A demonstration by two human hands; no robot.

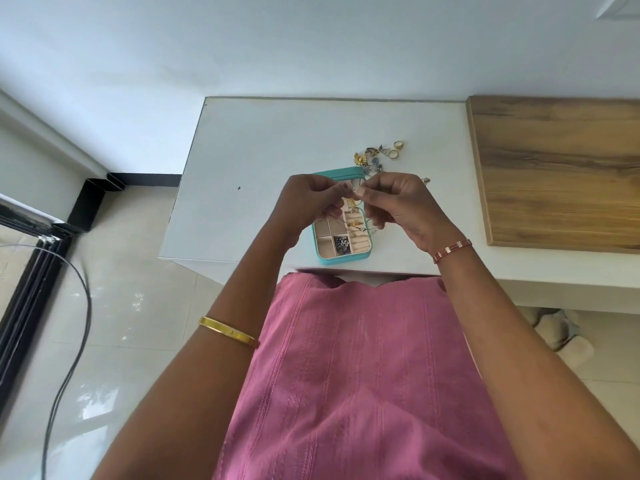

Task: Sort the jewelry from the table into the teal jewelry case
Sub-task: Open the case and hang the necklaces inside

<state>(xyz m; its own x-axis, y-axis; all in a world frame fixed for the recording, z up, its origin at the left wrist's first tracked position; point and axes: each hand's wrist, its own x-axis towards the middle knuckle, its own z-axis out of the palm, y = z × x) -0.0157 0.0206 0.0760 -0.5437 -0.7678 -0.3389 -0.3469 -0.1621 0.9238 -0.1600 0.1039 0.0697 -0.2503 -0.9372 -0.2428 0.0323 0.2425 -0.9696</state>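
In the head view, a small silvery piece of jewelry (354,192) (too small to identify) is pinched between the fingers of the left hand (310,202) and the right hand (401,206), which are held together above the open teal jewelry case (341,259) on the white bench (249,150). Gold pieces are seen in the case's cream compartments, and dark beads in 1 of them. A loose pile of gold rings and blue-and-gold jewelry (379,155) lies on the bench just behind the case.
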